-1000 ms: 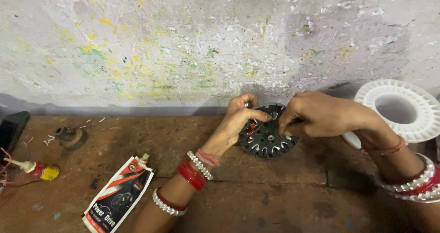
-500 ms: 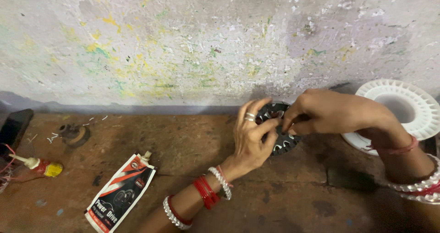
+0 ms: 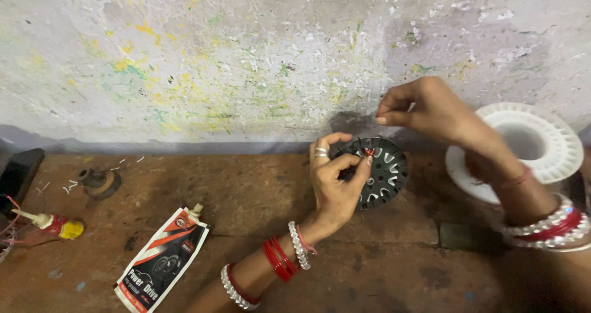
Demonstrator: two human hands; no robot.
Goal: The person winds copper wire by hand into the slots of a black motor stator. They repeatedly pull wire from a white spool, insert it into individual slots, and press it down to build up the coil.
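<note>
The left hand [image 3: 335,187] grips a black slotted disc [image 3: 381,171], a round core with pale-lined slots about its rim, held tilted on edge just above the brown bench [image 3: 258,196] near the foot of the paint-flecked wall [image 3: 246,60]; thumb and fingers are closed on the disc's left rim, with the fingertips pressing at a small red patch [image 3: 369,152] near the top of the disc, which looks like wound wire, though it is too small to be sure; the right hand [image 3: 425,107] is raised above and to the right of the disc, well clear of it, its thumb and forefinger pinched together on something too fine to make out, perhaps a strand running down toward the red patch; so the disc lies down and to the left of the right hand, and the left hand is by far the nearer, being on it; the disc's flat face is turned toward the camera; behind the right wrist a white spool [image 3: 523,147] lies on the bench; far to the left lie a glue sachet [image 3: 161,260], a small red and yellow tube [image 3: 55,227] and a rusty round fitting [image 3: 97,180], all well apart from the hands.
</note>
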